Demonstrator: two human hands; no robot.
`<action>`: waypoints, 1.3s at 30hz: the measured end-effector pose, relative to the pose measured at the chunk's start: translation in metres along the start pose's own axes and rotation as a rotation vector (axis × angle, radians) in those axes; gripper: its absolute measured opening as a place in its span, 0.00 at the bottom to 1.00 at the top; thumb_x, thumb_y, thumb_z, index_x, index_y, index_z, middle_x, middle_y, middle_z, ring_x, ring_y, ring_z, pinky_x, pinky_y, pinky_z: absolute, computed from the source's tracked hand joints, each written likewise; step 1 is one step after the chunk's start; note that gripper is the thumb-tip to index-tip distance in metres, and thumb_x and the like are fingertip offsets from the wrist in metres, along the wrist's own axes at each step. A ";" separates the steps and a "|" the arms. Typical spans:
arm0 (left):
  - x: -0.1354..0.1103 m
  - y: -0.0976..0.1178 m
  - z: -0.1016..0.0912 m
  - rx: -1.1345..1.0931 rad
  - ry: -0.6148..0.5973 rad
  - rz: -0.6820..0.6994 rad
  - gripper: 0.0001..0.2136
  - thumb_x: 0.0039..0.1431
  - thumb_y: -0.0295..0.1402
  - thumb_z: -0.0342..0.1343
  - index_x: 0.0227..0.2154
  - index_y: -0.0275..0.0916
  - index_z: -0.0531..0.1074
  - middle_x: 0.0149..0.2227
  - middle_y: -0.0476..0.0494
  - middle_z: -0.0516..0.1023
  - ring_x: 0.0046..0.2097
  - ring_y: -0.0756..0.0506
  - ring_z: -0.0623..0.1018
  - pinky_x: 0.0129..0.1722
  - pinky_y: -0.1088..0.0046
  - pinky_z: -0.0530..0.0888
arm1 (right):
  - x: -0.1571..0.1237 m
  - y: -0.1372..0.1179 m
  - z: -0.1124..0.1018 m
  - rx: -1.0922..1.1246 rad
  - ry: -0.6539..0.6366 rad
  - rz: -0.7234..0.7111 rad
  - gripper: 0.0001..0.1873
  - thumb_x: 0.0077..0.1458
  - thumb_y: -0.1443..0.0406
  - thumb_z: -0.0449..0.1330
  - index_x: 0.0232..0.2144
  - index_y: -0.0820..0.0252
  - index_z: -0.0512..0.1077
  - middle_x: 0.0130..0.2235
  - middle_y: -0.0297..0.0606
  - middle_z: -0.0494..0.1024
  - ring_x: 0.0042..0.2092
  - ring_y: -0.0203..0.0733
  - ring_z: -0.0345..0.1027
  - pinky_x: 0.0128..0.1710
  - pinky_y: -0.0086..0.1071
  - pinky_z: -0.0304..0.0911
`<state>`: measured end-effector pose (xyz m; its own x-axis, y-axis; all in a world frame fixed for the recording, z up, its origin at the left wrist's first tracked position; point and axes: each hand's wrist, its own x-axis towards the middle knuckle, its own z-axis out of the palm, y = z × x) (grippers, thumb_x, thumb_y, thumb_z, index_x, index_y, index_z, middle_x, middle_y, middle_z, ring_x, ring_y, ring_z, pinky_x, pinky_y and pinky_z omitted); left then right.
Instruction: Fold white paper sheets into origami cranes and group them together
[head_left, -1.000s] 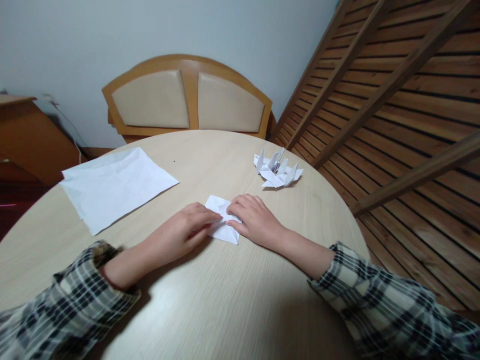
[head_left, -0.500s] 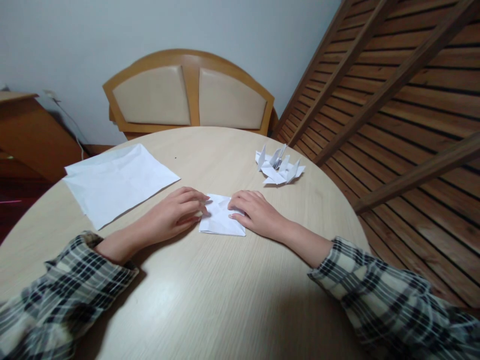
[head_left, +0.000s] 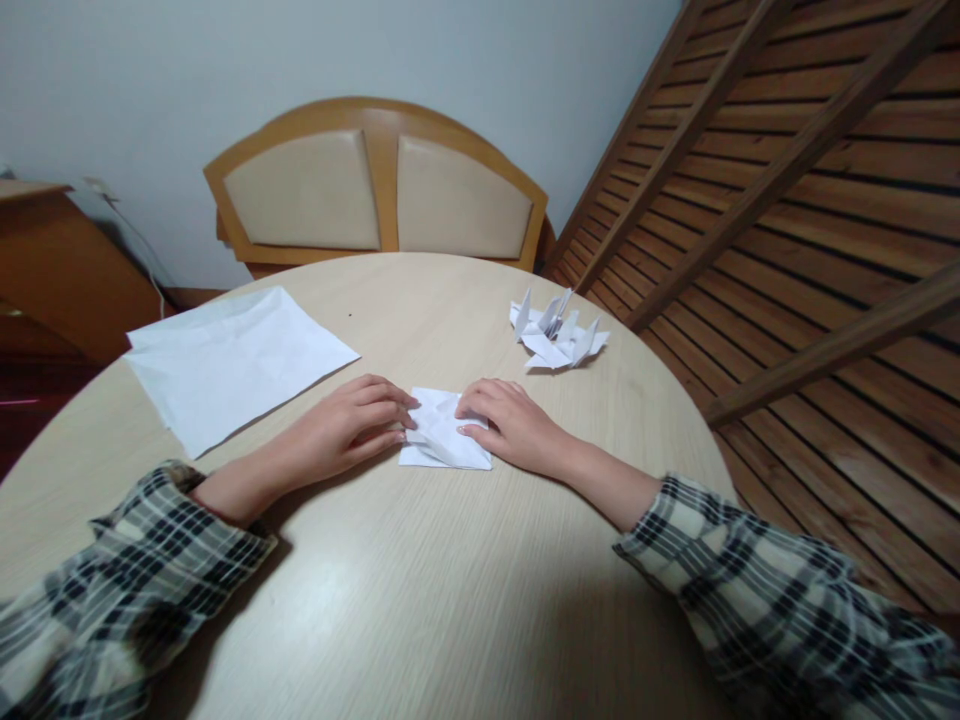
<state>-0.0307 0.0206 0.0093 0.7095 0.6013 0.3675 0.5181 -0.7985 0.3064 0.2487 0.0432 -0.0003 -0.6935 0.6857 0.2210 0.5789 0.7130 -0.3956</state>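
Observation:
A small folded white paper (head_left: 446,445) lies on the round pale wood table (head_left: 450,600) in front of me. My left hand (head_left: 341,428) rests knuckles up at the paper's left edge, its curled fingertips pinching a flap that stands up slightly. At the right edge, my right hand (head_left: 512,425) lies with fingers bent and tips pressing down on the paper. Both sleeves are plaid.
A stack of flat white sheets (head_left: 232,362) lies at the left of the table. Several finished folded paper figures (head_left: 559,335) sit at the back right. A wooden chair (head_left: 375,190) stands behind the table, a slatted wooden frame (head_left: 787,200) leans at right, and a wooden cabinet (head_left: 52,260) is at left.
The paper has turned from a tilted diamond to lie square. My left hand slid off its top to the left edge, and a flap there has lifted a little.

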 end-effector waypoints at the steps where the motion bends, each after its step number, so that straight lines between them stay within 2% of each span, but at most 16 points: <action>1: 0.000 0.000 0.001 -0.004 0.000 -0.002 0.09 0.70 0.35 0.53 0.46 0.43 0.77 0.49 0.41 0.79 0.52 0.42 0.76 0.52 0.61 0.74 | 0.000 0.000 0.000 0.004 0.001 -0.004 0.07 0.65 0.63 0.58 0.43 0.58 0.74 0.48 0.42 0.77 0.53 0.45 0.67 0.54 0.40 0.56; 6: 0.001 0.000 0.006 0.000 0.013 -0.026 0.11 0.71 0.37 0.51 0.39 0.40 0.77 0.48 0.40 0.80 0.50 0.42 0.76 0.51 0.60 0.74 | -0.001 -0.001 -0.001 0.017 -0.012 -0.057 0.09 0.65 0.62 0.60 0.45 0.58 0.75 0.50 0.42 0.77 0.53 0.46 0.67 0.54 0.41 0.56; 14: 0.006 0.002 0.008 0.054 0.035 -0.120 0.13 0.71 0.39 0.51 0.35 0.39 0.77 0.45 0.40 0.81 0.49 0.40 0.76 0.52 0.56 0.73 | -0.002 -0.005 -0.001 -0.002 -0.034 -0.124 0.14 0.64 0.58 0.61 0.49 0.57 0.76 0.52 0.44 0.75 0.55 0.48 0.66 0.55 0.43 0.57; 18: 0.005 0.001 0.011 0.111 0.036 -0.157 0.14 0.71 0.39 0.51 0.35 0.37 0.77 0.45 0.38 0.80 0.48 0.40 0.75 0.51 0.57 0.73 | -0.004 -0.009 -0.001 -0.011 -0.055 -0.125 0.17 0.63 0.57 0.62 0.51 0.58 0.75 0.53 0.46 0.73 0.56 0.49 0.64 0.57 0.46 0.57; 24: 0.006 0.000 0.014 0.260 0.030 -0.138 0.13 0.71 0.39 0.51 0.39 0.35 0.76 0.43 0.36 0.80 0.45 0.39 0.75 0.48 0.57 0.73 | -0.004 -0.010 -0.002 -0.013 -0.088 -0.134 0.23 0.59 0.56 0.65 0.54 0.58 0.74 0.56 0.47 0.72 0.58 0.52 0.63 0.59 0.49 0.56; 30: 0.009 0.005 0.016 0.461 0.117 -0.116 0.12 0.69 0.38 0.54 0.37 0.32 0.74 0.39 0.34 0.77 0.42 0.37 0.73 0.43 0.58 0.73 | -0.003 -0.010 0.001 -0.035 -0.051 -0.122 0.24 0.58 0.53 0.65 0.53 0.57 0.75 0.55 0.47 0.73 0.57 0.52 0.63 0.58 0.48 0.57; 32: 0.011 0.009 0.017 0.515 0.110 -0.114 0.12 0.69 0.36 0.53 0.35 0.33 0.73 0.36 0.36 0.76 0.39 0.37 0.72 0.39 0.59 0.72 | -0.004 -0.011 0.002 -0.047 -0.038 -0.125 0.24 0.58 0.52 0.65 0.52 0.57 0.75 0.54 0.46 0.73 0.57 0.52 0.64 0.58 0.48 0.57; 36: 0.012 0.012 0.019 0.479 0.061 -0.092 0.15 0.72 0.34 0.48 0.30 0.36 0.73 0.29 0.41 0.74 0.34 0.40 0.71 0.35 0.63 0.69 | -0.004 -0.010 0.001 -0.055 -0.034 -0.140 0.22 0.59 0.52 0.64 0.51 0.57 0.76 0.53 0.46 0.74 0.55 0.51 0.64 0.56 0.47 0.57; 39: 0.011 0.012 0.021 0.424 0.050 -0.127 0.14 0.72 0.34 0.49 0.32 0.35 0.73 0.30 0.41 0.75 0.34 0.41 0.72 0.36 0.64 0.69 | -0.003 -0.009 -0.002 -0.044 -0.047 -0.147 0.19 0.62 0.55 0.63 0.52 0.56 0.77 0.52 0.45 0.74 0.55 0.50 0.64 0.56 0.46 0.58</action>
<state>-0.0062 0.0171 -0.0011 0.6086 0.6879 0.3955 0.7574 -0.6522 -0.0312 0.2465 0.0345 0.0040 -0.7909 0.5663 0.2318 0.4867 0.8118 -0.3226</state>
